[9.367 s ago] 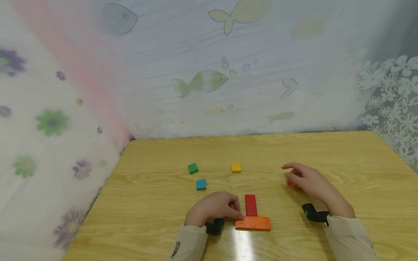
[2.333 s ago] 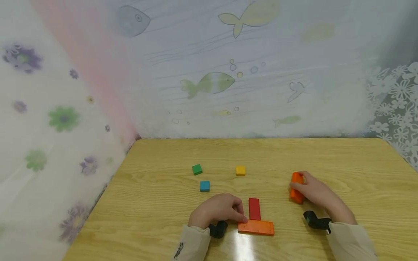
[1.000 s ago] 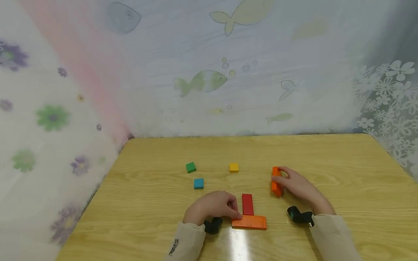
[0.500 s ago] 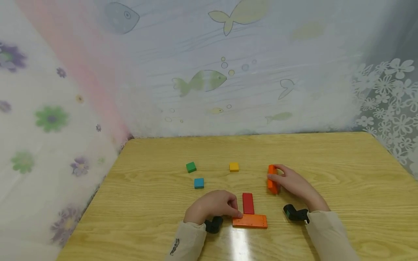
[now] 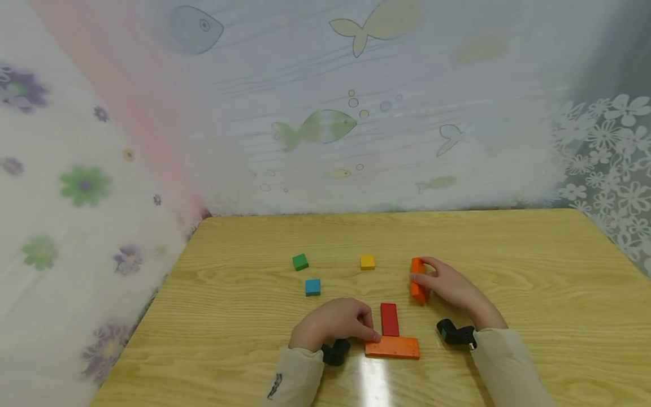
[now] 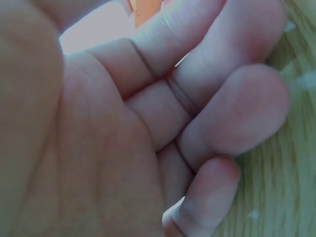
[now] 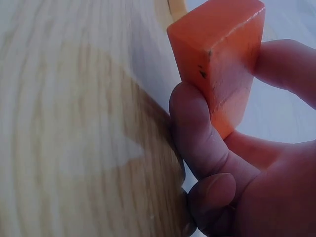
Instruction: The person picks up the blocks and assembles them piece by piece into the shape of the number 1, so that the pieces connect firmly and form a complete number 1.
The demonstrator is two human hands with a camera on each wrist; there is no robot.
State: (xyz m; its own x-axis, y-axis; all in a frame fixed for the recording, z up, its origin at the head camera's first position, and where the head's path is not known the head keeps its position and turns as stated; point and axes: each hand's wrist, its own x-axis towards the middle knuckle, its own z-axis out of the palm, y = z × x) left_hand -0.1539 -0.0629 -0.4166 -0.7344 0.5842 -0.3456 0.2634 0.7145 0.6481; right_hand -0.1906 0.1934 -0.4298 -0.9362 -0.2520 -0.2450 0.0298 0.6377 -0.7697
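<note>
An orange oblong block is pinched between the thumb and fingers of my right hand. In the right wrist view this orange block is tilted, its end towards the camera. At the near side of the table, the fingertips of my left hand hold the left end of a flat orange block. A sliver of that flat block shows at the top of the left wrist view, beyond the curled fingers. A red oblong block stands end-on against its far edge, forming a T.
Farther back on the wooden table lie a green square block, a blue one and a yellow one. Patterned curtains hang behind the table and at its left.
My right hand has picked up the orange block on the right and carried it left, towards the red block. My left hand keeps its place on the flat orange block.
</note>
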